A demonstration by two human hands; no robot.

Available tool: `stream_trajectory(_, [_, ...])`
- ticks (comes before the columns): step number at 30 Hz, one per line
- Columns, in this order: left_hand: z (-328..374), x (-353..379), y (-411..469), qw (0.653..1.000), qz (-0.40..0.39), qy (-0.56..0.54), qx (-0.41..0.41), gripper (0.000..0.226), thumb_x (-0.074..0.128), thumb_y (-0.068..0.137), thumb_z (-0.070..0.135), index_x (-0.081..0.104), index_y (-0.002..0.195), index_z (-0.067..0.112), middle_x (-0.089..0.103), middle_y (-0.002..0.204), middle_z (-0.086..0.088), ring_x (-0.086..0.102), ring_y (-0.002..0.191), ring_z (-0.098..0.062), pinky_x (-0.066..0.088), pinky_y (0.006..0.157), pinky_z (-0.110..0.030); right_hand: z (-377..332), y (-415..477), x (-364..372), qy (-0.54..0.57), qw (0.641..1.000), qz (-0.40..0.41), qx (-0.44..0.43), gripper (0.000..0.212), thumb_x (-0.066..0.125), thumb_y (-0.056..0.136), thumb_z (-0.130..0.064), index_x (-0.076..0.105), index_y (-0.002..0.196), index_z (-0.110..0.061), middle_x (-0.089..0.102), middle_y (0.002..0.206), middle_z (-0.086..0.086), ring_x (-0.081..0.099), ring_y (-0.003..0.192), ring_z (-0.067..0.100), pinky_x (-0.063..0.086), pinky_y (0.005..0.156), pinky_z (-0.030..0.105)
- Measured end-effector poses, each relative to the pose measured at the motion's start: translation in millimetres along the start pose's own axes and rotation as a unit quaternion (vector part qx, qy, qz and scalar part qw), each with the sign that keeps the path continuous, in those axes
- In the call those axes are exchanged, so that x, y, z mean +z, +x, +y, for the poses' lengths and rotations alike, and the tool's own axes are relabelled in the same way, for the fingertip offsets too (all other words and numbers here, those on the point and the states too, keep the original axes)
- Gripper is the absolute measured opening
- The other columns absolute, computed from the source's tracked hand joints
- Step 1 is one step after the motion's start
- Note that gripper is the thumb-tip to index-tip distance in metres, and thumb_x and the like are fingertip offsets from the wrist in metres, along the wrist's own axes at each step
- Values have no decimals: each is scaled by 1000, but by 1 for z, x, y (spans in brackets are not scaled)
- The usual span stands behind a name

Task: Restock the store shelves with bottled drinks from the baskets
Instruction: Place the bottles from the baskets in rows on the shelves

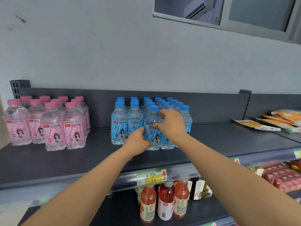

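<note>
Reaches both arms over the shelf [211, 136]; curls left hand [138, 140] fingers round the front Original Soda bottle [151, 117] at its label, right hand [171, 125] fingers round its shoulder.

Orange snack packets [284, 117] lying right; red packs [281, 176] below; window [257, 12] above.

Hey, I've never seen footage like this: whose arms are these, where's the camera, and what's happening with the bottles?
No machine here: the single picture comes from a camera worn on a person's head, looking forward and down, so both bare arms are that person's own. The left hand and right hand both grip the front blue-capped bottle of a cluster standing on the dark top shelf. Pink-capped peach soda bottles stand to its left, flat orange snack packets lie to the right, and juice bottles stand on the shelf below.
</note>
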State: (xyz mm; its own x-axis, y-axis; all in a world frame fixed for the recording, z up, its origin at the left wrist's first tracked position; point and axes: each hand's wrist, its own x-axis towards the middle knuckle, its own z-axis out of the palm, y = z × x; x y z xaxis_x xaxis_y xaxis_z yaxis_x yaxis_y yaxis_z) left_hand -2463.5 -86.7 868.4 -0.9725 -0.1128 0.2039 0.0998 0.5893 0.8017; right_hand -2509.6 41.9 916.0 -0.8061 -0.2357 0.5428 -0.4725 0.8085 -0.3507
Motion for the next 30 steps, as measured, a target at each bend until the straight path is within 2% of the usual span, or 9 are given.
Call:
stream_trajectory(2, [4, 1, -1, 997, 42, 59, 28, 45, 65, 86, 14, 47, 127, 16, 52, 115, 4, 54, 103, -18, 48, 85, -34, 4, -8, -7, 15, 1000, 18, -9, 45, 70, 87, -29, 58, 129, -17, 61, 116, 2, 58, 104, 17, 45, 85, 29])
stream_trajectory(6, [16, 10, -10, 967, 172, 153, 106, 62, 62, 89, 18, 32, 143, 15, 41, 128, -5, 39, 122, -22, 38, 97, -34, 26, -29, -21, 5, 998, 68, 7, 33, 63, 92, -30, 61, 124, -23, 65, 104, -5, 61, 95, 14, 46, 77, 28])
stream_trajectory(8, [27, 19, -16, 953, 196, 158, 169, 61, 61, 90, 18, 33, 144, 15, 41, 129, -4, 36, 124, -22, 36, 102, -36, 42, -41, -26, -8, 995, 93, 19, 30, 61, 92, -31, 63, 121, -24, 66, 101, -5, 63, 90, 16, 49, 75, 30])
stream_trajectory(12, [47, 52, -27, 943, 145, 184, 235, 51, 58, 91, 19, 40, 139, 16, 45, 130, -3, 38, 124, -22, 35, 102, -35, 78, -70, -35, -55, 992, 105, 32, 24, 63, 90, -28, 67, 113, -22, 65, 95, -2, 61, 91, 19, 48, 70, 31])
stream_trajectory(18, [58, 121, -44, 919, 38, 235, 315, 44, 54, 93, 21, 48, 136, 16, 51, 131, -2, 41, 123, -22, 36, 101, -35, 136, -127, -46, -134, 984, 100, 58, 27, 67, 87, -27, 69, 112, -16, 65, 102, 5, 60, 99, 25, 52, 71, 36])
stream_trajectory(22, [54, 172, -60, 904, -27, 250, 345, 38, 53, 89, 17, 54, 127, 15, 56, 122, -3, 47, 114, -25, 42, 93, -39, 176, -172, -49, -170, 976, 60, 119, 26, 68, 84, -24, 70, 107, -12, 65, 101, 9, 59, 100, 31, 50, 73, 37])
stream_trajectory(30, [20, 275, -96, 875, -172, 304, 335, 37, 55, 91, 21, 52, 126, 13, 53, 120, -4, 46, 115, -24, 44, 89, -37, 250, -276, -29, -210, 940, -87, 256, 28, 58, 90, -24, 63, 116, -15, 60, 111, 7, 53, 110, 29, 48, 77, 35])
